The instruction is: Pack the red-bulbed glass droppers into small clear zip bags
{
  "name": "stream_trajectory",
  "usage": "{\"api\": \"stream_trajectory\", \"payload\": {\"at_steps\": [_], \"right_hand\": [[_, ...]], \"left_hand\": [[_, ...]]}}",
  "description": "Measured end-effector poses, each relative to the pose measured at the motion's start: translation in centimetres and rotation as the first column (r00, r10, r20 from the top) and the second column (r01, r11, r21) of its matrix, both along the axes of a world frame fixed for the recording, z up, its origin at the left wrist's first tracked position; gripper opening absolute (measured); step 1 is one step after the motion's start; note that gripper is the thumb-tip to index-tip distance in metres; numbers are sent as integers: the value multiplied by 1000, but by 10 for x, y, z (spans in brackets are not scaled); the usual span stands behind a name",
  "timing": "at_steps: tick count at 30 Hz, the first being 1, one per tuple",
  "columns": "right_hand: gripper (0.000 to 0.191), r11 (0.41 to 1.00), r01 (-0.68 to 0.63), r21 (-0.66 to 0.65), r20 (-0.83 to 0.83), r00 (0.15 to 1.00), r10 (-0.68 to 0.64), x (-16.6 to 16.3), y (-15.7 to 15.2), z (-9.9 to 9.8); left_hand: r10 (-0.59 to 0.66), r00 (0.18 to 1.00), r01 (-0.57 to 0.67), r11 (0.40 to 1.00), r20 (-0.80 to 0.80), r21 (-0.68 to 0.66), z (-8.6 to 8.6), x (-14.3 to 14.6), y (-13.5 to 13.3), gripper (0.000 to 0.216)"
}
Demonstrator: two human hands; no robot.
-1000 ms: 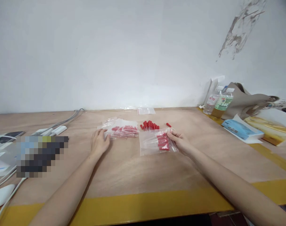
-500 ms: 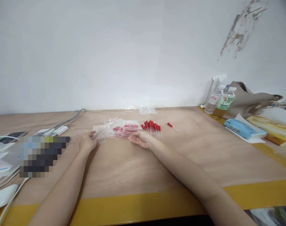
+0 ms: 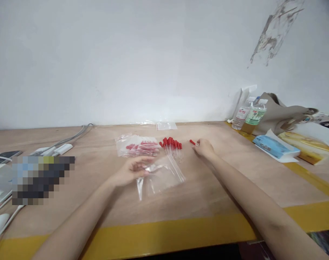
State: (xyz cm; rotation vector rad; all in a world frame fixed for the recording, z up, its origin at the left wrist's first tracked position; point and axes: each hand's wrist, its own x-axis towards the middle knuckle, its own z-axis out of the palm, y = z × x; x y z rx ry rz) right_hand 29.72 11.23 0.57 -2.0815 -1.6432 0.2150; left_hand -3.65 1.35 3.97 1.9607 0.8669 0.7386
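Note:
My left hand [image 3: 133, 170], a little blurred, pinches a clear zip-lock bag [image 3: 164, 175] by its left side. The bag hangs above the tabletop, its seal strip toward the right. My right hand [image 3: 204, 148] is closed at a single red-bulbed dropper [image 3: 192, 142], fingertips on the stem just behind the bulb; the rest of the stem is hidden by the hand. Between my hands lies a bunch of red-bulbed droppers [image 3: 171, 143], bulbs toward the wall, stems partly behind the bag. Left of them is a pile of clear bags with red-bulbed droppers inside [image 3: 142, 147].
Another clear bag [image 3: 166, 126] lies flat by the wall. On the right are drink bottles [image 3: 253, 117], a blue tissue pack [image 3: 276, 146], a yellow pack [image 3: 305, 146] and a grey-brown bag [image 3: 280, 112]. Cables [image 3: 69, 139] and white chargers [image 3: 63, 148] occupy the left. Yellow tape [image 3: 164, 236] edges the table.
My left hand has moved right and now holds up a clear zip-lock bag. My right hand has left the pile of filled bags and reached right to the lone dropper.

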Motion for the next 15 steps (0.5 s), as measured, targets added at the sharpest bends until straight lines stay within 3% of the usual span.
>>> {"api": "stream_trajectory", "payload": {"at_steps": [2,5,9,11,13,15], "right_hand": [[32,998,29,-47,0,1000,-29,0,5,-4],[27,998,27,-51,-4,1000,-27,-1,7,-6],[23,997,-55,47,-14,998,55,-2,-3,-4],[23,979,-144,142,-169,971,167,-5,-15,-4],[23,958,-208,198,-486,828,280,-10,-30,-7],[23,958,-227,178,-783,556,277,-18,-46,-10]], "left_hand": [[-15,982,46,986,-189,160,-11,20,-8,39],[117,941,35,900,-318,435,-19,33,-19,30],[-53,883,262,880,-466,396,-22,35,-29,39],[-100,835,336,871,-540,359,-25,36,-30,44],[-76,817,334,871,-572,361,-28,36,-26,46],[-40,820,300,879,-571,370,-31,35,-20,46]]}}
